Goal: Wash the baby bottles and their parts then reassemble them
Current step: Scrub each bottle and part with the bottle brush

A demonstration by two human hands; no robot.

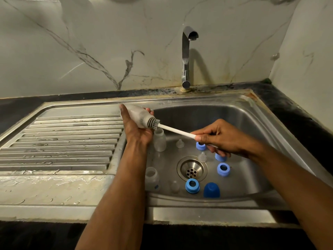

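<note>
Over the sink (252, 109), the left hand (137, 130) grips one bottle (138, 117) tilted sideways while the right hand (221, 138) pinches one brush (177, 131) entering its mouth, and below lie two bottles (160, 141), three clear teats (180, 143), four blue rings (192, 185) and one dark blue cap (211, 190).

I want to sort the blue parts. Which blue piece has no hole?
The dark blue dome-shaped plastic cap at the basin's near edge; the lighter blue rings are open.
</note>
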